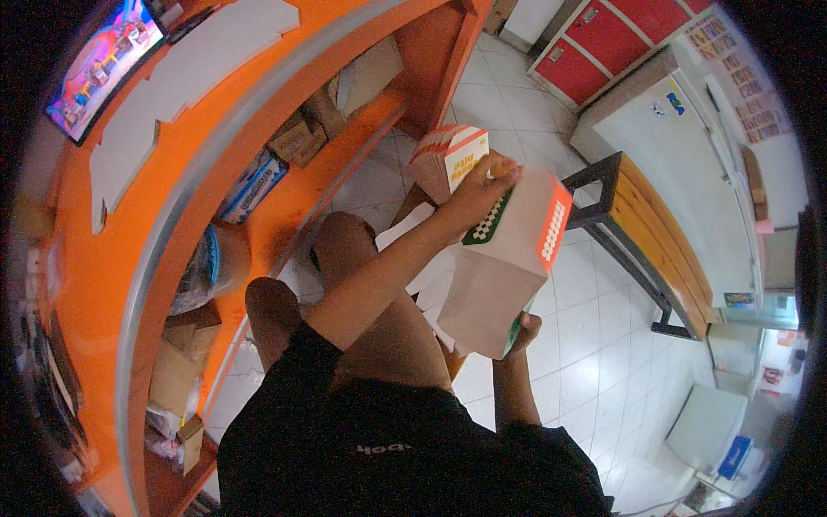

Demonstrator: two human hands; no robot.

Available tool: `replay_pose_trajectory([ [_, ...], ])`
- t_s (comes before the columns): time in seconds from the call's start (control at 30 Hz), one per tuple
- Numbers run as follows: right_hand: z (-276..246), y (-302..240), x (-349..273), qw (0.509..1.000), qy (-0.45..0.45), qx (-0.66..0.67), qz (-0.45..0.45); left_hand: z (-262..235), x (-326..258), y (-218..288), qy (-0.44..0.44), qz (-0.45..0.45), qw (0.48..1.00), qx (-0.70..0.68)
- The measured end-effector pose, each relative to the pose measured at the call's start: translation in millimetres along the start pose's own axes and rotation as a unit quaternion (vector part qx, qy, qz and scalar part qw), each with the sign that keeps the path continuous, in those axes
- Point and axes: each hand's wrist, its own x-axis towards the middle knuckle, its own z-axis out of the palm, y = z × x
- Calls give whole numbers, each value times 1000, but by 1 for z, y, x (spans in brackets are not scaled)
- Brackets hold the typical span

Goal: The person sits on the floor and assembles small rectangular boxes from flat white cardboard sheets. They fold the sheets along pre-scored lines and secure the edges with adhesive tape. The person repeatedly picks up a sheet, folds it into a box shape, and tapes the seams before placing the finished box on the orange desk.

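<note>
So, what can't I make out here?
- Head view: most fingers of the right hand, hidden behind the white carton.
- Head view: part of the carton stack, hidden behind the left hand.
- Head view: the top of the red cabinet, cut off by the upper edge.
- Head view: details on the wall sheets, too small and blurred.

A wide fisheye view from my head, facing steeply down, close above my left hand (479, 191) and right hand (522, 335), my shirt (405, 422) at six o'clock, counter (90, 284) at nine, bench (662, 241) at three
</note>
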Motion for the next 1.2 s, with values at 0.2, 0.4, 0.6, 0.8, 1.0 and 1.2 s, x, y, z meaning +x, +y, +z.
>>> replay_pose_trajectory([
  [0.2,17,-24,38,853,30,-478,-205,-10,23,14,-216,-124,968,-10],
  [0.4,18,-49,97,465,12,-798,-383,-18,57,3,-180,117,925,314],
  [0.6,19,-50,138,403,22,-885,-233,-26,66,-30,-6,187,942,278],
  [0.8,-4,-39,157,371,5,-905,-207,-42,75,-76,37,293,912,285],
  [1.0,-2,-22,169,301,24,-931,-207,-106,99,-104,56,28,980,-189],
  [1.2,-3,-22,169,292,43,-937,-185,-102,99,-107,241,169,899,324],
])
